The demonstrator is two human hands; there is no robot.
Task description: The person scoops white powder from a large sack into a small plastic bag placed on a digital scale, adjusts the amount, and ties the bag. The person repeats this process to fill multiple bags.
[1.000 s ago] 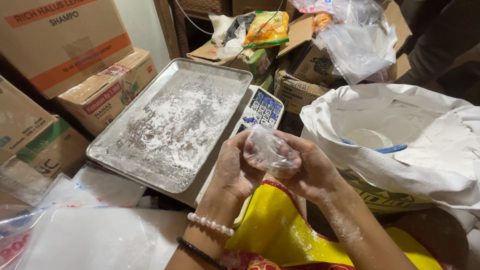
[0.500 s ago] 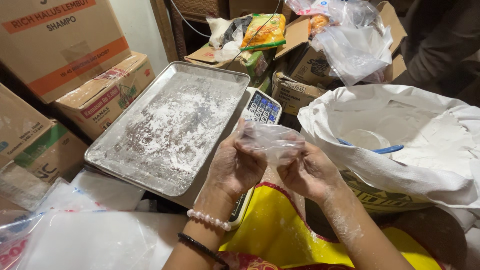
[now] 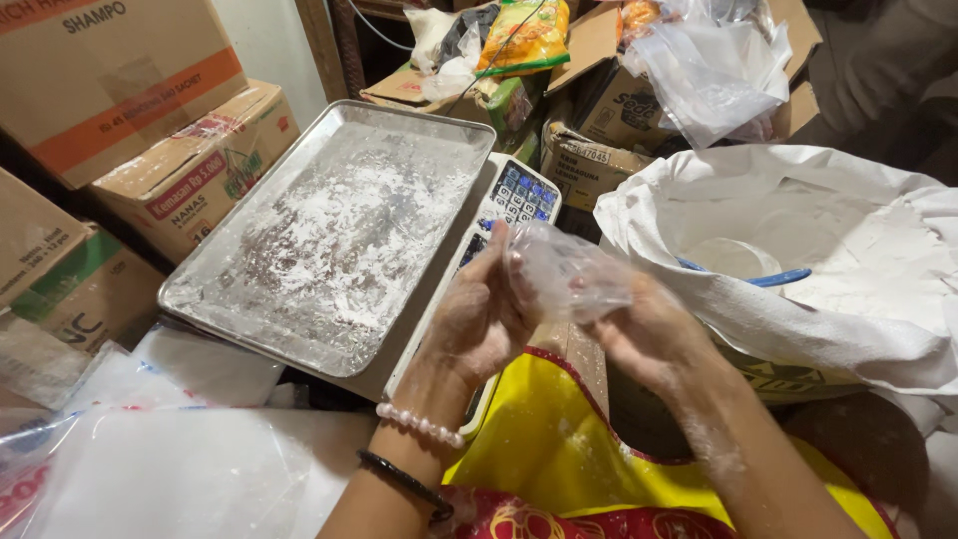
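My left hand (image 3: 479,314) and my right hand (image 3: 644,334) hold a small clear plastic bag (image 3: 569,269) between them, just in front of the keypad of a weighing scale (image 3: 519,195). Both hands are dusted with white powder. The left fingers pinch the bag's left edge; the right hand grips it from below on the right. A metal tray (image 3: 334,230) smeared with white powder sits on the scale to the left. On the right stands a large open white sack (image 3: 798,260) of white powder, a scoop with a blue handle (image 3: 778,277) lying inside it.
Cardboard boxes (image 3: 190,170) are stacked at the left and behind the scale. A pile of clear plastic bags (image 3: 150,469) lies at the lower left. More plastic bags (image 3: 714,70) and a yellow snack packet (image 3: 524,35) fill boxes at the back. Yellow cloth (image 3: 559,459) covers my lap.
The hands have spread the clear bag wider and shifted it slightly right. The view has tilted a little; tray and sack stay put.
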